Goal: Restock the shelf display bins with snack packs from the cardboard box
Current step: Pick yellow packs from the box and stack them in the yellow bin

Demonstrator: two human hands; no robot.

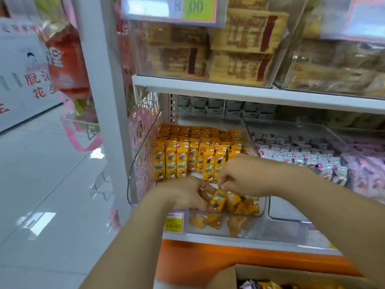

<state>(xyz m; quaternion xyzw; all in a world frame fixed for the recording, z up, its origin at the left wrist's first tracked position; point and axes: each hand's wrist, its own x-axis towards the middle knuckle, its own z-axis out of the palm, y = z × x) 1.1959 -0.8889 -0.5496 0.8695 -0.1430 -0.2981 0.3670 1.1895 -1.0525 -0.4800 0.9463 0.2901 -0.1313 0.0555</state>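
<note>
Over the front of a clear display bin [229,215], the right hand [239,178] pinches the top of a yellow snack pack [218,200]; the left hand [187,195], fingers curled, grips its side. The cardboard box [270,273] sits below.

This is a shop: white shelves [229,88] carry clear bins [287,224] full of snack packs [181,161], with price labels [174,223] in front.

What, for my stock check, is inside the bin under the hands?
Yellow snack packs: upright rows behind, loose ones in front. Left hand and right hand hide the middle.
</note>
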